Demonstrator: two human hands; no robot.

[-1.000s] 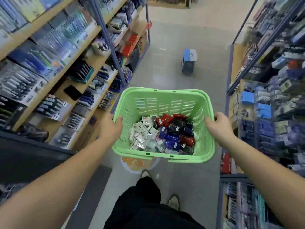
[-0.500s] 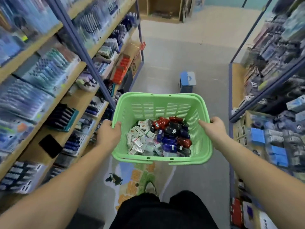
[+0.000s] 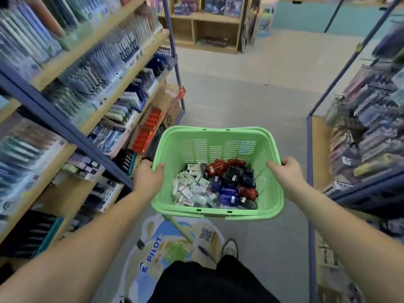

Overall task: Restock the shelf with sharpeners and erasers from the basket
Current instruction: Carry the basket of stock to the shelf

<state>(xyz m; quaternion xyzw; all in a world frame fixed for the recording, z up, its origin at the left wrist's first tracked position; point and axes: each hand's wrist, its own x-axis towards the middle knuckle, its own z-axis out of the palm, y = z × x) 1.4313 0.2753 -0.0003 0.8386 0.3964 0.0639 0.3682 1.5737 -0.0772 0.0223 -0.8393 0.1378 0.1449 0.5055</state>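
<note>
I carry a light green plastic basket (image 3: pixel 215 136) in front of me at waist height. My left hand (image 3: pixel 148 177) grips its left rim and my right hand (image 3: pixel 287 171) grips its right rim. Inside, small white packaged erasers (image 3: pixel 190 189) lie heaped on the left, and red, blue and black sharpeners (image 3: pixel 231 180) fill the right side. A wooden shelf unit (image 3: pixel 113 101) with blue uprights, stocked with pens and stationery, runs along my left.
A second blue-framed rack (image 3: pixel 367 127) of hanging packets stands on my right. The grey aisle floor (image 3: pixel 242 99) stretches ahead to a wooden bookcase (image 3: pixel 207 22) at the far end. A printed floor sticker (image 3: pixel 170 248) lies under my feet.
I have walked forward down the aisle with the basket. The blue stool seen ahead earlier is out of view, and the far bookcase has come into view. Both hands keep their grip.
</note>
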